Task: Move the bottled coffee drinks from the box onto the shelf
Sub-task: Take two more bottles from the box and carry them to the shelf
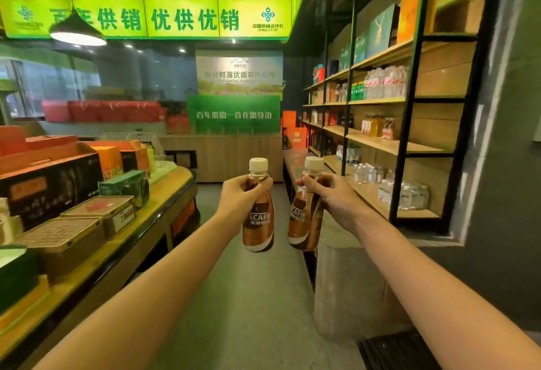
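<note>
While facing down the aisle, grips left bottle [259,223] upright at the neck with left hand [237,197]; grips right bottle [303,220], tilted, with right hand [336,194]. Both coffee drinks in the air out front, apart, not touching. Past them: gift-box counter [164,191] left, shelf [380,144] right, green sign [181,18] far.

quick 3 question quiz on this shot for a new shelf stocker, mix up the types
1. True or false: the left hand holds the left bottle and the right hand holds the right bottle.
2. Where is each hand's grip on its bottle? A) at the neck, under the cap B) at the base C) over the top of the cap
3. Fill in: the wooden shelves stand on the person's ___ side.

Key: 1 true; 2 A; 3 right
</note>
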`<control>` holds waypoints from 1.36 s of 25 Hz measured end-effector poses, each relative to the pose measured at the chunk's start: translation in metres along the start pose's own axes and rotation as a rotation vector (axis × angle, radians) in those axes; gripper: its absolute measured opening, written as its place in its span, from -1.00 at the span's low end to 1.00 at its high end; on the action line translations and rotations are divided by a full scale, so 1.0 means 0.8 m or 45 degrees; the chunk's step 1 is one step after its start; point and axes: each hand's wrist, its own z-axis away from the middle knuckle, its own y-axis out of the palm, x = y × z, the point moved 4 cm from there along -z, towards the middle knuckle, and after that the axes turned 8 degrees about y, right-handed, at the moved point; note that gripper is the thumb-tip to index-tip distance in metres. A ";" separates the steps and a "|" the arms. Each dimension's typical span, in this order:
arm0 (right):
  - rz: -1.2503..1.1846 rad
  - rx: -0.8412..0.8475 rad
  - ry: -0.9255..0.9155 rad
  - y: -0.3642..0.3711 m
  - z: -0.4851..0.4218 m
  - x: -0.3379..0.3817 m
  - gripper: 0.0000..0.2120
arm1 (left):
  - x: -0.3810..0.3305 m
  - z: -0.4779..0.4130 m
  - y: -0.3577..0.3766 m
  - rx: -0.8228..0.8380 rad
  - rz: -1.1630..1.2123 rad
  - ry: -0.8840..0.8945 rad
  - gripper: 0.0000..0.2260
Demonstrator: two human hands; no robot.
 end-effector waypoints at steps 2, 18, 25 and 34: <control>0.002 0.025 -0.026 0.003 -0.070 -0.013 -0.70 | 0.033 -0.056 0.006 -0.014 -0.003 -0.008 -0.92; 0.059 -0.020 0.034 -0.054 -0.649 -0.130 -0.62 | 0.285 -0.562 0.128 -0.040 0.030 -0.060 -0.93; -0.021 -0.157 0.038 -0.067 -0.899 -0.172 -0.91 | 0.414 -0.820 0.169 0.147 0.102 -0.012 -0.97; 0.039 -0.375 0.074 -0.172 -1.147 -0.210 -0.72 | 0.550 -1.088 0.317 0.443 0.214 -0.042 -0.94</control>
